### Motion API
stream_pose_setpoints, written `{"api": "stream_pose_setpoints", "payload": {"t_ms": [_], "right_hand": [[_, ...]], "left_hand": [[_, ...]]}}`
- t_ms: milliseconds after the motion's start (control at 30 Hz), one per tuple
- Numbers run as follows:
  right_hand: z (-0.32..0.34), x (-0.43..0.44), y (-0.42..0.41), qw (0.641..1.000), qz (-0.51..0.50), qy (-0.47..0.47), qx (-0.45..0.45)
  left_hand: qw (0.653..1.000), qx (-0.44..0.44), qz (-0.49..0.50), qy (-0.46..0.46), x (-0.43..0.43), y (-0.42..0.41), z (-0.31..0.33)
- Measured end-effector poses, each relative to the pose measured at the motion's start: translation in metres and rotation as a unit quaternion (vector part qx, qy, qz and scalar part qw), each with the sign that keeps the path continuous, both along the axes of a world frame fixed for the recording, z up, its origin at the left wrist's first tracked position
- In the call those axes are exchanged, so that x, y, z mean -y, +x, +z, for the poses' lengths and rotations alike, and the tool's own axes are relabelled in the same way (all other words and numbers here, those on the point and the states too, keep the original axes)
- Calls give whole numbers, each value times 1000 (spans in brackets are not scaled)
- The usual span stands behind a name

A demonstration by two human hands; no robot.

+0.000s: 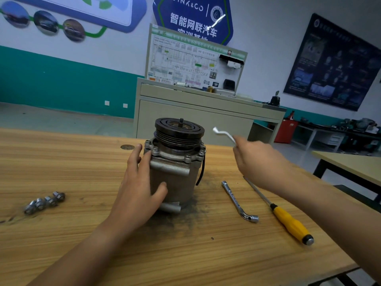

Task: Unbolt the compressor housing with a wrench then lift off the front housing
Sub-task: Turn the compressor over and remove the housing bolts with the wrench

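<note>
Left hand [140, 182] lies flat against the left side of the compressor [175, 178], fingers nearly straight and pointing up along the body, thumb spread across the front face; it presses on the casing rather than curling round it. Right hand [259, 162] is raised to the right of the compressor, clear of it, fingers curled round the handle of a wrench [223, 134]; the wrench's bent end points up and left, motion-blurred, head type can't be told. Compressor stands upright on the wooden table [82, 244], near the far edge, with the dark grooved pulley [179, 129] on top and a short threaded shaft sticking up from its centre. Just below the pulley sits the front housing [173, 154], a flanged ring seated on the body with flange bolts [188, 156] showing round its rim. A black wire [201, 172] hangs down the compressor's right side. Dark grime [185, 215] is smeared on the table round the base. Right of the compressor, an L-shaped socket wrench [239, 201] lies flat, socket end nearest the camera. Just beside it to the right lies a yellow-handled screwdriver [288, 221], the two apart. Well apart on the left, a cluster of loose bolts [44, 202] lies touching in a row. Behind the table stands a beige training cabinet [195, 116] with a wiring diagram board [191, 65] on it.
</note>
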State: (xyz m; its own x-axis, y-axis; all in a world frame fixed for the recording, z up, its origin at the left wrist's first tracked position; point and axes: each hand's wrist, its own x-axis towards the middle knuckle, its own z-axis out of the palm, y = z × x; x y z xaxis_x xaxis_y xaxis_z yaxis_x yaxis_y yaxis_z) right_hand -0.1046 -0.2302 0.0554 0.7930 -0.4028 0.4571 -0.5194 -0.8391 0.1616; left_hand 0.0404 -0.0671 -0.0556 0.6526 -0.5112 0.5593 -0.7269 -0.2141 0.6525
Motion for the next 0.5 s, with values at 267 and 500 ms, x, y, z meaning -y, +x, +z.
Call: {"api": "stream_pose_setpoints", "payload": {"t_ms": [267, 500], "right_hand": [[0, -33, 4, 987, -16, -78, -137], [15, -27, 14, 962, 2, -162, -221]], "left_hand": [[1000, 0, 5, 3, -1, -2, 1], [1000, -6, 0, 6, -2, -1, 1]]}}
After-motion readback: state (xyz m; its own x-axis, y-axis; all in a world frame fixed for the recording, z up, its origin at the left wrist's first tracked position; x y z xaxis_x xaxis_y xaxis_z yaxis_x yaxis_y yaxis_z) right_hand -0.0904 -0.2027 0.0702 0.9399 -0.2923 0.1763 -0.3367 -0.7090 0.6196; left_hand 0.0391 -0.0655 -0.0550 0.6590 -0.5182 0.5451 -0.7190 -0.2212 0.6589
